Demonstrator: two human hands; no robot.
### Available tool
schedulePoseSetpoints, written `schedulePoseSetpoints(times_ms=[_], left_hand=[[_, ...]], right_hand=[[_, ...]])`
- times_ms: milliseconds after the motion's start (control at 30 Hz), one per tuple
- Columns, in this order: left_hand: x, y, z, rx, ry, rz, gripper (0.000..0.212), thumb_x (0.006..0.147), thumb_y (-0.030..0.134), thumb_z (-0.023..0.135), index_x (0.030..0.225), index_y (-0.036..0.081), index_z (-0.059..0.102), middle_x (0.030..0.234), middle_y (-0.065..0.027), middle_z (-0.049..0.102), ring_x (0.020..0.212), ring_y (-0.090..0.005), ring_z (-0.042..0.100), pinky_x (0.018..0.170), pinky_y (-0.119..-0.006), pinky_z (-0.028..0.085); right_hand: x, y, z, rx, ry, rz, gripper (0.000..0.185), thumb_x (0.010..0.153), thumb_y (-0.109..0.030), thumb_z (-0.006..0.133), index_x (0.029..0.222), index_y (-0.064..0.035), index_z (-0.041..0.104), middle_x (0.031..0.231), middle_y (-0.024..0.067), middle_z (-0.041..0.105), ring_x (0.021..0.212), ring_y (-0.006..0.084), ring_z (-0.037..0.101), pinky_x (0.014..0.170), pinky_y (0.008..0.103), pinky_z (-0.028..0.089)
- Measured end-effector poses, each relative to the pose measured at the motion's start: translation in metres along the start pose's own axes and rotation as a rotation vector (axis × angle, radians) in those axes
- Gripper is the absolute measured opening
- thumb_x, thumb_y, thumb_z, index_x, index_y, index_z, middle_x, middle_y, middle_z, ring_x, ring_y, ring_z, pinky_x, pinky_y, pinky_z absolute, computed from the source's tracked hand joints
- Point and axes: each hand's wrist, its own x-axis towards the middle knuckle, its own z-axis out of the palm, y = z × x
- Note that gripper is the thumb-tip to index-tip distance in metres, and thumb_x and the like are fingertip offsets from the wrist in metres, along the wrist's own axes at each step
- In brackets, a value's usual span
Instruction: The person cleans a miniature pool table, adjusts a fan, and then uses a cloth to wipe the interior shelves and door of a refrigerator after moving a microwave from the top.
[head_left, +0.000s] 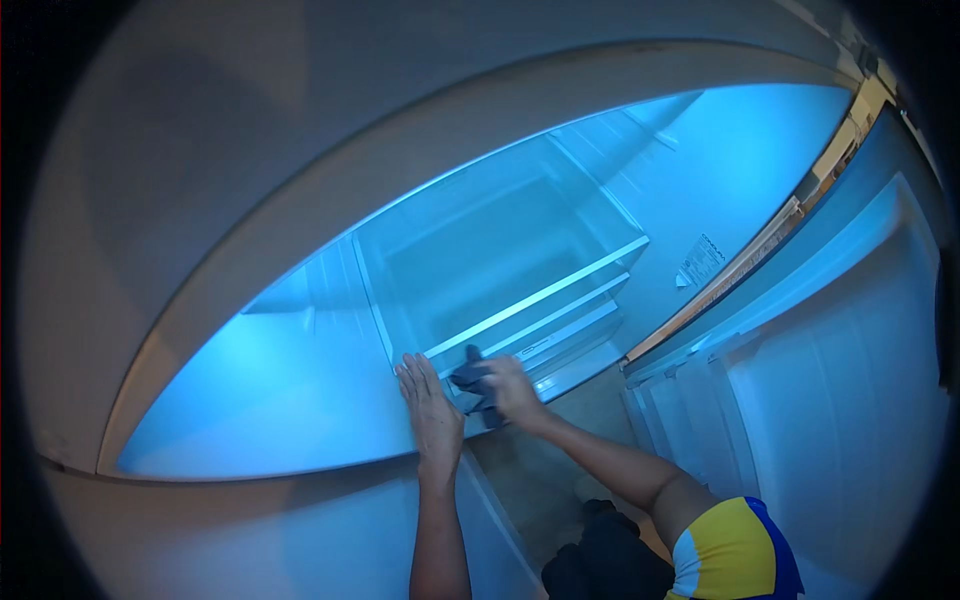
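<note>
My right hand (511, 390) grips a dark cloth (472, 377), which bunches near the front left of the refrigerator's shelves; the hand is somewhat blurred. My left hand (433, 409) is stretched out flat with nothing in it, its fingertips by the front left corner of the top glass shelf (480, 247) and the inner side wall (300, 397). Whether the palm presses on the wall, I cannot tell. That shelf has a pale front trim (540, 296). Lower shelf edges (559, 313) show beneath it, above a clear drawer (577, 345).
The refrigerator door (840, 397) stands swung out to the right, with moulded door bins (679, 420). A label with writing (701, 261) is stuck on the right inner wall. The cabinet's upper frame (480, 97) arches over the opening. Floor (517, 465) shows below.
</note>
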Motion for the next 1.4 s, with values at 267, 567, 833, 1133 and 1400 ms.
schedulePoseSetpoints(times_ms=[267,567,833,1133,1400], left_hand=[[-0.002,0.003,-0.006,0.136,-0.068,0.078,0.074,0.066,-0.015,0.042,0.138,-0.002,0.027,0.144,-0.0263,0.015,0.129,-0.0541,0.011,0.106,-0.057,0.016],[0.0,-0.002,-0.003,0.199,-0.042,0.057,0.073,0.069,-0.016,0.039,0.139,0.002,0.027,0.145,-0.0237,0.019,0.129,-0.0519,0.015,0.107,-0.054,0.018],[-0.001,-0.006,0.0,0.245,-0.001,0.108,0.075,0.065,-0.014,0.043,0.137,0.001,0.03,0.144,-0.0228,0.021,0.129,-0.0515,0.018,0.107,-0.055,0.019],[-0.009,0.002,0.029,-0.066,0.243,0.076,0.07,0.073,-0.017,0.035,0.139,0.003,0.027,0.145,-0.0202,0.022,0.134,-0.0428,0.014,0.109,-0.051,0.016],[-0.034,-0.005,0.11,-0.046,0.087,0.062,0.073,0.07,-0.018,0.037,0.14,0.002,0.026,0.146,-0.0197,0.02,0.135,-0.0392,0.014,0.109,-0.051,0.014]], right_hand=[[0.165,0.141,-0.124,2.315,0.387,-0.085,0.035,0.09,-0.026,0.048,0.114,-0.002,0.054,0.114,0.0161,0.057,0.108,0.0301,0.051,0.098,0.0441,0.038],[0.183,0.066,0.054,2.299,-0.202,0.369,0.047,0.09,-0.032,0.038,0.125,-0.0019,0.046,0.133,0.0169,0.043,0.121,0.0345,0.042,0.102,0.0579,0.028],[0.096,0.12,-0.119,1.755,0.685,0.457,0.027,0.088,-0.02,0.05,0.106,-0.0012,0.058,0.102,0.012,0.063,0.091,0.0271,0.06,0.084,0.039,0.047],[0.084,0.14,0.021,-0.713,0.204,-0.119,0.026,0.079,-0.015,0.05,0.101,-0.0039,0.058,0.108,0.0178,0.054,0.105,0.035,0.047,0.091,0.0453,0.037],[0.194,0.146,0.058,-0.631,0.141,-0.422,0.033,0.068,-0.012,0.063,0.1,-0.0097,0.061,0.116,0.0132,0.054,0.113,0.0326,0.047,0.095,0.0477,0.037]])
